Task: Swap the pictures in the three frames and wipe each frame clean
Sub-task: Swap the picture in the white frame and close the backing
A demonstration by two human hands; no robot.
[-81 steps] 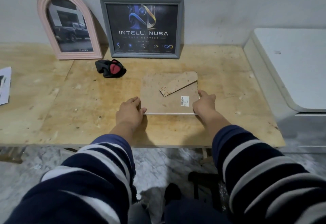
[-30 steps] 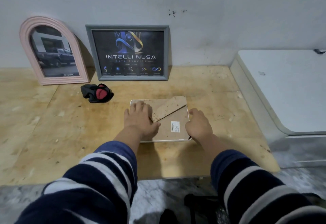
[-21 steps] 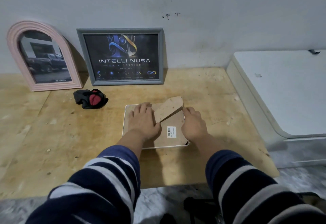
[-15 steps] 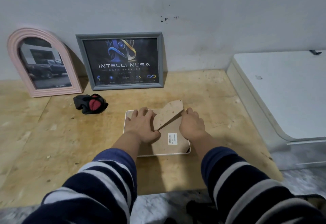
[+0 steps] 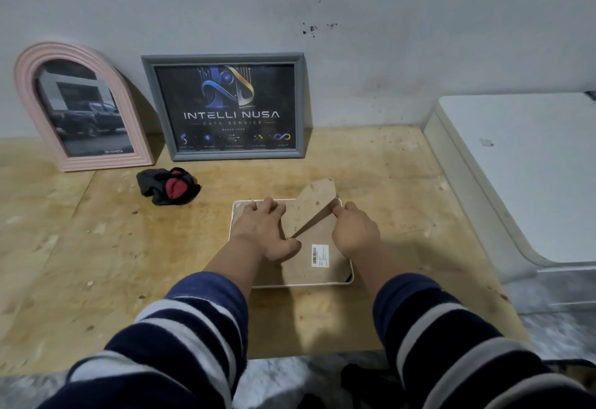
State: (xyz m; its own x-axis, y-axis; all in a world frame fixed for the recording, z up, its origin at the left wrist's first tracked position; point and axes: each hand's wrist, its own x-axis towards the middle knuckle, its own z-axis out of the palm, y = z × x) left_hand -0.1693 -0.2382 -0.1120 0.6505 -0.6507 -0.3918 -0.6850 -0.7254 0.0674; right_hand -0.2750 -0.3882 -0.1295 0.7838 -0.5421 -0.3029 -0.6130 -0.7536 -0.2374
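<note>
A white-edged frame [image 5: 303, 268] lies face down on the wooden table [image 5: 96, 247], its brown backing board up, with a barcode sticker [image 5: 320, 255] near its right side. The easel stand flap [image 5: 314, 207] is raised and points away from me. My left hand [image 5: 266, 231] lies flat on the left half of the backing. My right hand [image 5: 354, 231] rests at the frame's right edge, its fingertips touching the flap's right side. A pink arched frame [image 5: 82, 108] with a truck picture and a grey frame [image 5: 227, 107] with a dark logo picture lean on the wall.
A black and red cloth [image 5: 167, 185] lies bunched on the table left of the face-down frame. A white appliance [image 5: 522, 176] stands against the table's right side. The table's front edge runs just under my sleeves.
My left hand moved from the frame's near-left corner onto the backing. My right hand slid up the right edge to the flap. The stand flap swung up from lying flat.
</note>
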